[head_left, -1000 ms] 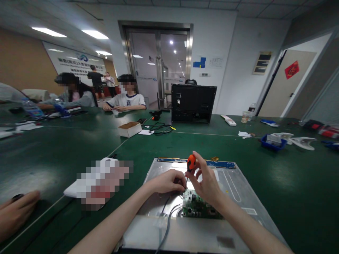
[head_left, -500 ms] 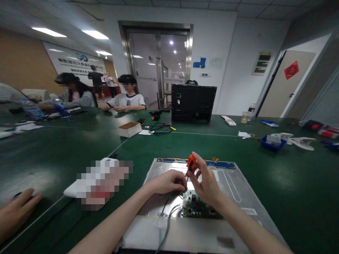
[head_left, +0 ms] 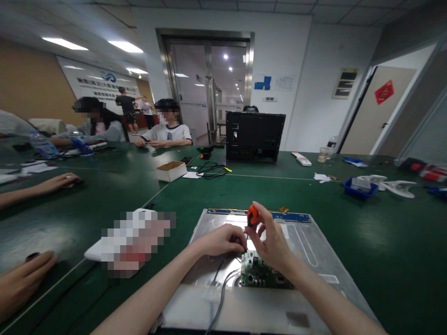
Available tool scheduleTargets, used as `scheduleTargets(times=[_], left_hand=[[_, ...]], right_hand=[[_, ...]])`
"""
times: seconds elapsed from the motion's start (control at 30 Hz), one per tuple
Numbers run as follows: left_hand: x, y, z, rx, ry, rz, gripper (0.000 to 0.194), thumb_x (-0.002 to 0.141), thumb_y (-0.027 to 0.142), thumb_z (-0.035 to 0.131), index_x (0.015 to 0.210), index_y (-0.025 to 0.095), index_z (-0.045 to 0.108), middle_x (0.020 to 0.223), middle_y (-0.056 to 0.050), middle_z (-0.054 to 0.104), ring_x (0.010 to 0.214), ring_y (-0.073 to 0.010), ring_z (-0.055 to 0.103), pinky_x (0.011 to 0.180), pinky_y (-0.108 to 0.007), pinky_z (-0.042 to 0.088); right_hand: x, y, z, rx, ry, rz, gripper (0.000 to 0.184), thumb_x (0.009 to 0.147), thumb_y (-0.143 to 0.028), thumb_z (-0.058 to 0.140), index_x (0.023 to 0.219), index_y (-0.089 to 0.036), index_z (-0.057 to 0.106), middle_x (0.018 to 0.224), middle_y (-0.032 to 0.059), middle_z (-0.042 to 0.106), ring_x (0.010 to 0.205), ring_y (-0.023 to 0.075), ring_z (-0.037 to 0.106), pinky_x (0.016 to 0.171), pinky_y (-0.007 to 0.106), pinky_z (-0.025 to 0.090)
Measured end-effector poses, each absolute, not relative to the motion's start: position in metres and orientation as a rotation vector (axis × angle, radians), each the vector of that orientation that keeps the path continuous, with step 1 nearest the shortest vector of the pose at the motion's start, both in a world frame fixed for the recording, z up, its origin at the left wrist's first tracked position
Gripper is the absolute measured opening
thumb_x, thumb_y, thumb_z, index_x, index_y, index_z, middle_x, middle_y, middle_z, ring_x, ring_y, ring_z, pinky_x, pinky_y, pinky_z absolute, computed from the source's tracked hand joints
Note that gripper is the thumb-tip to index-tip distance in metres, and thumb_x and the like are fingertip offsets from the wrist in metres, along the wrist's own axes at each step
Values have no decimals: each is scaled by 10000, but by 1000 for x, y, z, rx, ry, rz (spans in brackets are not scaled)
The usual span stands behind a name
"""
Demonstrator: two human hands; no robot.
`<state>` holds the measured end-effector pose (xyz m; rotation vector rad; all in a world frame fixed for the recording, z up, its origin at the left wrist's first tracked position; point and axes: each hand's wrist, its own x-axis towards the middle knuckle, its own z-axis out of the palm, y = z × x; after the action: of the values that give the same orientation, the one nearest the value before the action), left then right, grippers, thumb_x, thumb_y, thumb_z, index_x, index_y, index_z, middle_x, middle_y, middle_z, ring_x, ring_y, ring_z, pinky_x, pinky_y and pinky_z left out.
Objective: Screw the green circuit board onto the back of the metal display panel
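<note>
A silver metal display panel [head_left: 307,251] lies flat on the green table in front of me. A small green circuit board [head_left: 256,272] sits on it, with grey cables [head_left: 223,284] running toward me. My right hand [head_left: 270,237] grips an orange-handled screwdriver [head_left: 252,215], held upright with its tip at the board's far edge. My left hand [head_left: 220,239] rests on the panel just left of the tip, fingers curled around the shaft's lower end.
A blurred white object [head_left: 132,237] lies left of the panel. Another person's hands [head_left: 21,279] and forearm [head_left: 38,186] are at the far left. Beyond stand a cardboard box [head_left: 171,170], a black monitor back [head_left: 254,136], a blue tray [head_left: 360,187] and seated people.
My hands and the screwdriver stay almost in place. At the left, another person's forearm has come into view reaching across the table.
</note>
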<state>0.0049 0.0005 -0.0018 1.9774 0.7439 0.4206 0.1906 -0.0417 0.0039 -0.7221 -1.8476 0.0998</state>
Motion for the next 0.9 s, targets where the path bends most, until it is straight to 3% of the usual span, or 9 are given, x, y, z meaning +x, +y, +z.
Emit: scheduleTargets(times=[0.57,0.9], left_hand=[[5,0,0,1994,769,399,68,742,153,686,803,154,717,709,13,647,665,-132,554,636,-223,436],[5,-1,2,1986,738,417,52,724,160,682,769,157,709,694,20,629,648,-124,539,614,-213,409]], right_hand=[[191,-37,0,-711,-1827,78,609,913,-172,528,1462,-270,284,846,14,629,533,114,548,449,214,475],[191,-40,2,-718,-1848,161,608,933,-157,478,1494,-245,261,849,47,668,603,151,619,535,264,542]])
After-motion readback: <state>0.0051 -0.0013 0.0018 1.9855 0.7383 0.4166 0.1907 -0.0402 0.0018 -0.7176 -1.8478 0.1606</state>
